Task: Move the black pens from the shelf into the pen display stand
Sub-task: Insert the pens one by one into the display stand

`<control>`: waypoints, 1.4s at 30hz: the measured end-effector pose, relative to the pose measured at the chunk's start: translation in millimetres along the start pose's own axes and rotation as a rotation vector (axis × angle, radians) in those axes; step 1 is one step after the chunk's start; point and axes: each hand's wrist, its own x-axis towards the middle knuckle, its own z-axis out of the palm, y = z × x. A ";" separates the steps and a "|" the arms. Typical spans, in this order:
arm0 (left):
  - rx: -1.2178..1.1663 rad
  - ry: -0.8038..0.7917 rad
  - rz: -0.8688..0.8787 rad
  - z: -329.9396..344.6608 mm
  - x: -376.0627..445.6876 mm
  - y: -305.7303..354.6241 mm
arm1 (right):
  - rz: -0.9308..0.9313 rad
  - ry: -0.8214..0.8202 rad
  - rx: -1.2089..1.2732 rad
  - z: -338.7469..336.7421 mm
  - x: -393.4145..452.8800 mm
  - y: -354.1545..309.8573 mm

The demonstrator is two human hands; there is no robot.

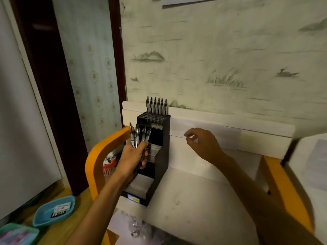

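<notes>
Head view, the only one supplied. The left hand [131, 156] has its fingers [144, 147] curled round a bundle of black pens [139, 136]; the bundle stands roughly upright, long axes near vertical, upper ends fanned slightly and leaning toward the far left; it sits just in front of the pen display stand [163, 147], at about the height of the stand's middle step. The stand is a black stepped unit on the pale bench [194, 200], against the low white backboard [230, 131]; its top tier is a grid of holes, and a row of pens [156, 105] already stands upright along the far edge of that grid.

The governing relation: the free holes lie above and slightly far-right of the held bundle, so in my judgement each pen must be lifted and lowered along its own vertical axis. The right hand [200, 144] hovers to the right of the stand, apart from it, fingers loosely bent, thumb and forefinger close together, nothing visibly held; it is the free hand for drawing single pens from the bundle.

Writing: a small blue-and-yellow label [133, 198] at the stand's base; illegible. No brand can be read.
</notes>
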 end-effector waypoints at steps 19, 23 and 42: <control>-0.049 -0.195 0.044 -96.7 183.2 8.1 | 0.103 0.094 -0.106 85.6 131.9 -45.9; -0.100 -0.278 0.008 -104.3 207.3 5.8 | 0.102 0.126 -0.129 94.3 145.3 -57.5; -0.152 -0.476 0.232 -99.3 280.2 -3.7 | 0.580 0.224 0.805 125.0 210.3 -130.6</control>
